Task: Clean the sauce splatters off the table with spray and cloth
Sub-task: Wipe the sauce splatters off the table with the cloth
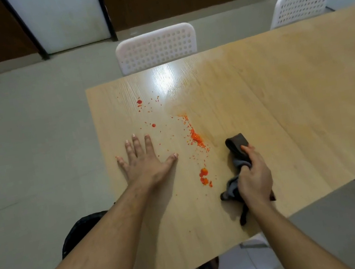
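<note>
- A grey floor (19, 137) is seen at the left, beside the table.
- A black shape (80, 230) is seen low down by the table's left edge, under the left arm; what it is cannot be told.
- The left hand (146, 163) is laid flat on the light wooden table (282, 93), near its left edge. The fingers are spread apart and kept straight, and nothing is held.
- Small red-orange sauce splatters (196, 138) are scattered on the wood just to the right of the left hand. A round drop (139, 102) is seen farther off, and bigger blobs (204, 175) lie nearer, between the two hands.
- A faint orange smear (177, 108) is seen past the top of the splatters, next to a bright shine of light (162, 80).
- The dark grey bunched-up cloth (237, 145) is gripped in the right hand (254, 177), with fingers curled tight round it. The cloth is kept just to the right of the splatters, and loose ends hang under the hand. Whether the sauce is touched by the cloth cannot be told.
- A white plastic chair with round holes (156, 47) is placed at the far edge of the table.
- A second white chair (300, 4) is seen far off to the right.
</note>
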